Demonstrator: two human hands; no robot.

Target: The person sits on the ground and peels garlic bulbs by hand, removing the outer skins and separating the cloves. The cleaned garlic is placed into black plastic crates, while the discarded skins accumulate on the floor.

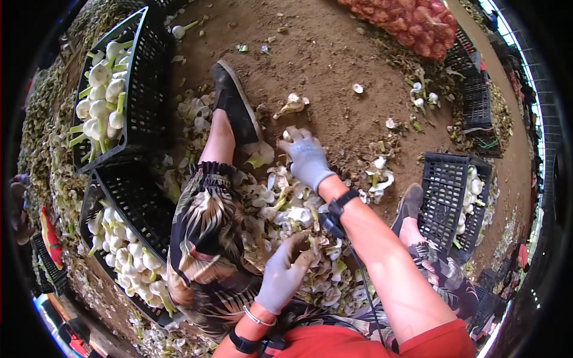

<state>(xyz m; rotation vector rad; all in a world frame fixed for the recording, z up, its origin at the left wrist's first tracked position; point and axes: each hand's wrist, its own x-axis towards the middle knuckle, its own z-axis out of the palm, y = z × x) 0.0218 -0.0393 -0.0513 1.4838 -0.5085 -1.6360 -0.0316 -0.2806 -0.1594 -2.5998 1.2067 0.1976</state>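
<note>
My right hand (306,157), in a pale knitted glove with soiled fingertips, reaches down over the dirt beyond the peelings. A small whitish garlic piece (286,135) shows between its thumb and fingers. Closer to my body is my left hand (283,274), gloved alike, its thumb and fingers curved towards each other. A pale greenish bit lies at its fingertips, and whether it is held or lies behind is unclear. Beneath both hands spreads a heap of garlic skins and stem scraps (295,215). One dry-skinned garlic bulb (293,105) rests on the soil ahead of my right hand.
On the left, two black plastic crates (147,58) (130,210) hold trimmed garlic bulbs. Another garlic crate (441,197) stands by my right foot. Red mesh sacks (409,24) lie at the upper right. A cable (358,264) hangs from my right wrist.
</note>
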